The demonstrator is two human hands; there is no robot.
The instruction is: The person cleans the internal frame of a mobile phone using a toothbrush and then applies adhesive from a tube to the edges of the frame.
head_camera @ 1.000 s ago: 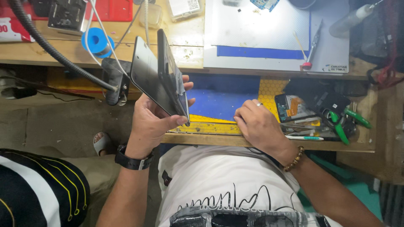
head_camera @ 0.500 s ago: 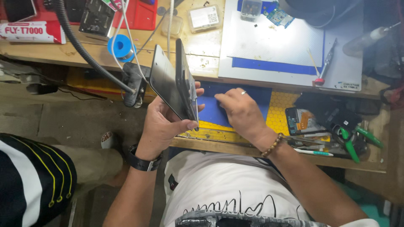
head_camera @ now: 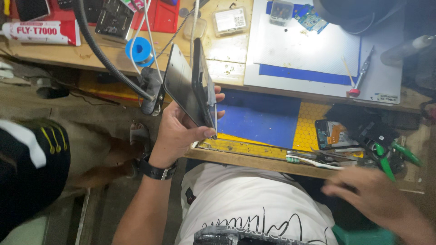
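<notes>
Left hand [head_camera: 179, 129] gripping, right hand [head_camera: 372, 195] blurred

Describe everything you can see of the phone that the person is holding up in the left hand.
The phone is a slim dark slab that seems split into two thin layers: a glossy black panel facing left and a second piece beside it, parted toward the top and meeting near the bottom. It stands nearly upright, tilted, edge-on to the camera, above the front edge of the wooden workbench and the blue mat. The left hand grips its lower end, thumb in front, fingertips behind. The blurred right hand is well away from it.
</notes>
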